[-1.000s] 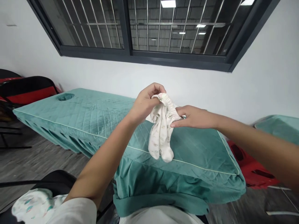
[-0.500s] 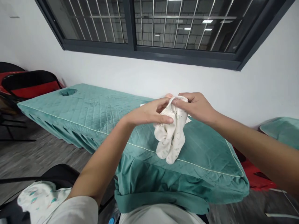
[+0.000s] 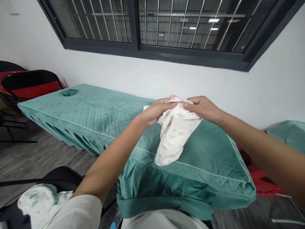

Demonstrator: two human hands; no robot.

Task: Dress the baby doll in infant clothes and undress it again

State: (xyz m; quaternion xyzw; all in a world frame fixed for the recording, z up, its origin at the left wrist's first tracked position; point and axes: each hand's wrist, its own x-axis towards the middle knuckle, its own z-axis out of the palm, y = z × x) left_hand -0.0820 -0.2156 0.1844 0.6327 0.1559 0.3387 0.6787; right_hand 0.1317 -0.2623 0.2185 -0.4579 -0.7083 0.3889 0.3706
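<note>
Small white baby pants (image 3: pixel 175 135) with a tiny animal print hang from my two hands over the near part of the green bed. My left hand (image 3: pixel 158 109) is closed on the top edge at the left, thumb in front. At the right of the same edge, my right hand (image 3: pixel 202 108) pinches the cloth between thumb and fingers. The cloth is spread out in front, with folds on its left side. A bit of a peach-coloured rounded thing (image 3: pixel 173 96) shows behind the top edge; the rest of it is hidden.
The quilted green bed (image 3: pixel 105 108) runs along the white wall under a barred window (image 3: pixel 190 28). A white printed cloth (image 3: pixel 40 202) lies on a black chair (image 3: pixel 63 176) at lower left. Red-and-black chairs (image 3: pixel 35 90) stand far left. A white edge (image 3: pixel 145 107) shows beside my left hand.
The bunched pants have been spread wider, and their printed front now shows. My left hand has moved up to the top edge and closed on it; my right hand has shifted slightly right.
</note>
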